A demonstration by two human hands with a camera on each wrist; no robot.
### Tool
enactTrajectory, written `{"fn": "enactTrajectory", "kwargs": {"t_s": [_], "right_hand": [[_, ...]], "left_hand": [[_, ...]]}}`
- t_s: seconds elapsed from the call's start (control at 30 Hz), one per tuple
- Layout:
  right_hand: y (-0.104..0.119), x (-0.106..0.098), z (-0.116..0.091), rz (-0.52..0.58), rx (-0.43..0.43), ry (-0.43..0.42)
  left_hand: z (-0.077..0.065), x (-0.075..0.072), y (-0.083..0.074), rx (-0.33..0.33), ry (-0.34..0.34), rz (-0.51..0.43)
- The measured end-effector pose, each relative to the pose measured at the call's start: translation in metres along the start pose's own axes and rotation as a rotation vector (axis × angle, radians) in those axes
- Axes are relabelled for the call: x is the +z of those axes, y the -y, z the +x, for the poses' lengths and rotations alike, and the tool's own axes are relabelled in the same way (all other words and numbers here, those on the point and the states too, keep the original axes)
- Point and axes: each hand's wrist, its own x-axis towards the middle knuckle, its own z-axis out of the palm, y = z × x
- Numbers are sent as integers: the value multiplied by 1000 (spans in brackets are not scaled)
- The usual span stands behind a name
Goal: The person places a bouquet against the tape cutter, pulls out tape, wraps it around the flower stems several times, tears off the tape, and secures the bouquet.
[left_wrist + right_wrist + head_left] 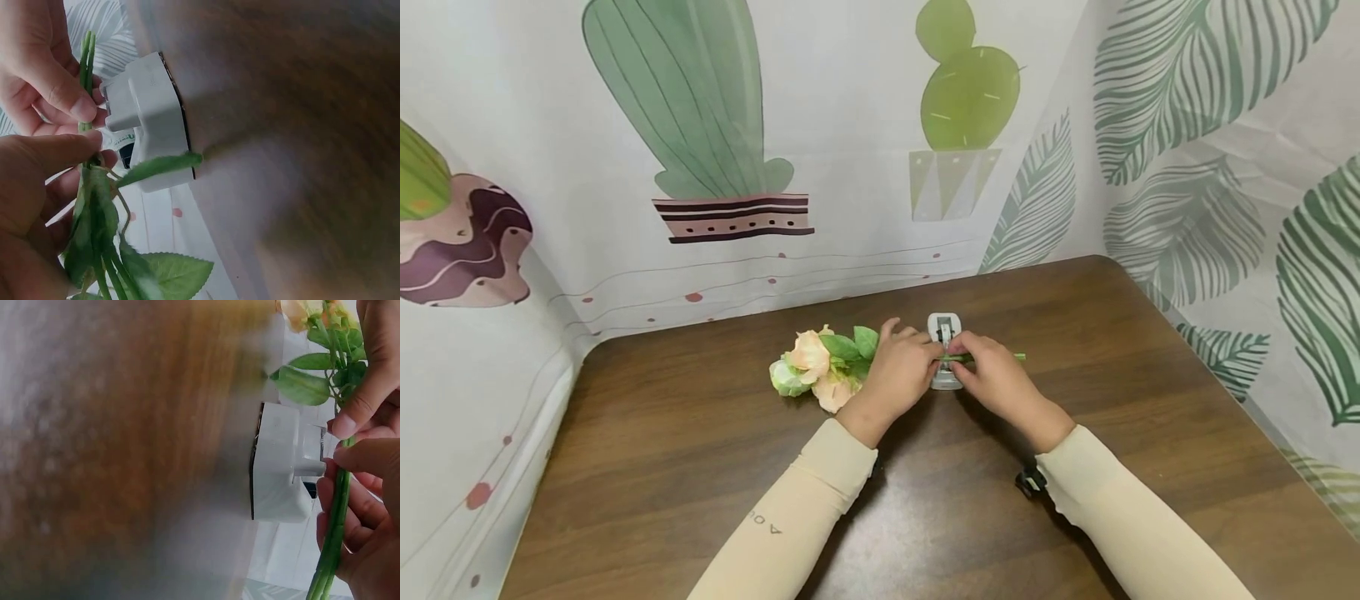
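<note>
A bunch of artificial flowers (811, 357) with peach and pale green blooms lies across the table, blooms to the left. My left hand (901, 371) pinches its green stems (335, 531) just below the leaves (178, 275). Close beside it, my right hand (1000, 382) grips the same stems between thumb and fingers, and the stem ends poke out to the right. Behind the stems, a white tape dispenser (159, 103) stands on the table, its roll partly showing in the left wrist view. Both hands' fingertips are right at the dispenser, overlapping it in the head view.
The brown wooden table (700, 483) has rounded far corners. Behind it and along the sides hangs a white cloth (850, 108) printed with cacti and leaves. A small black device (1030, 481) sits under the right cuff.
</note>
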Motion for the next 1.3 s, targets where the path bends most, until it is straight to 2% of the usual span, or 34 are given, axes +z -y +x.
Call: {"fn": "enactTrajectory", "kwargs": {"t_s": [0.2,0.37,0.57,0.7,0.83,1.1,1.3], "right_hand": [[1,2,0,7,-8,-8],[0,3,-2,-11,-34,-6],[-1,2,-3,-18,-46,-11],[-2,1,-3,-23,-58,-10],[-2,-2,-3,-67,-102,12],[0,-6,-3,-120,-144,103],[-1,-3,-5,-151,-165,92]], "left_hand": [[1,-5,-3,-9,9,30],[2,-10,-5,-36,65,8],[5,-16,-8,-71,131,59],[8,-18,-8,-84,192,61],[8,-16,-6,-79,225,53],[7,-12,-3,-76,199,34],[4,-9,-2,-66,189,17]]}}
